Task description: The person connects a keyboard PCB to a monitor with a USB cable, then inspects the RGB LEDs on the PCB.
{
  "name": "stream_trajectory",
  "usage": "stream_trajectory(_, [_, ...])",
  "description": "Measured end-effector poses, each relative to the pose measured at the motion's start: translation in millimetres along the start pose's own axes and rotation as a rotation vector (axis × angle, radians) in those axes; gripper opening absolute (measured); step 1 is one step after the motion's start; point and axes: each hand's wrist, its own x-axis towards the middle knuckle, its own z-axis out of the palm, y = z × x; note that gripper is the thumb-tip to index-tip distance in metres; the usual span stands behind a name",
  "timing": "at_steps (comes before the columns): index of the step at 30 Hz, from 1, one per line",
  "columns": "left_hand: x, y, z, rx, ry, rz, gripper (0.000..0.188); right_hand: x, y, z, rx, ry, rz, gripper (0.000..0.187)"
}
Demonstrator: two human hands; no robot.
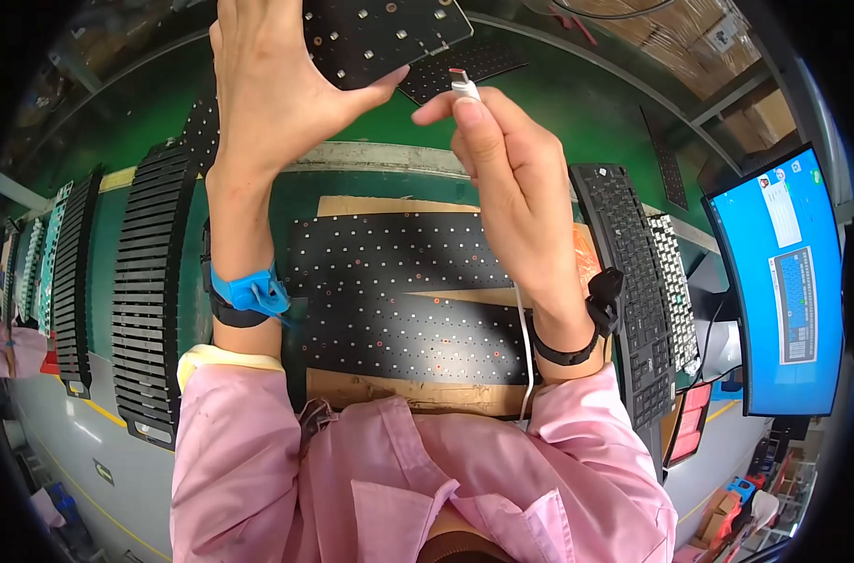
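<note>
Two closed grips — left hand (277,98) on black board (380,39), right hand (519,178) on white cable plug (465,89).

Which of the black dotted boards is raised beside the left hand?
The board cut off by the top picture edge, its side by the left hand. It covers part of another board lying behind; more boards lie on brown wood.

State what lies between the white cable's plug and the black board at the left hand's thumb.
Head view: a bare gap separates the plug from that black board; another dark board shows behind it.
</note>
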Motion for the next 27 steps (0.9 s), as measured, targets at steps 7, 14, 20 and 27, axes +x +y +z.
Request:
stream_trajectory(7, [0, 4, 5, -0.065, -0.038, 0.067, 0.095, 1, -4, -5, -0.016, -0.035, 0.048, 0.026])
stream_trajectory(14, [2, 6, 5, -0.163, -0.030, -0.002, 0.094, -1, -4, -5, -0.005, 0.015, 0.012, 0.029])
stream_trajectory(20, [2, 9, 3, -0.110, -0.067, -0.003, 0.093, -1, -5, -6, -0.036, 0.023, 0.017, 0.029])
stream_trajectory(27, [-1, 11, 4, -0.032, -0.125, 0.021, 0.092, 0, -6, -15, -0.037, -0.076, 0.134, 0.031])
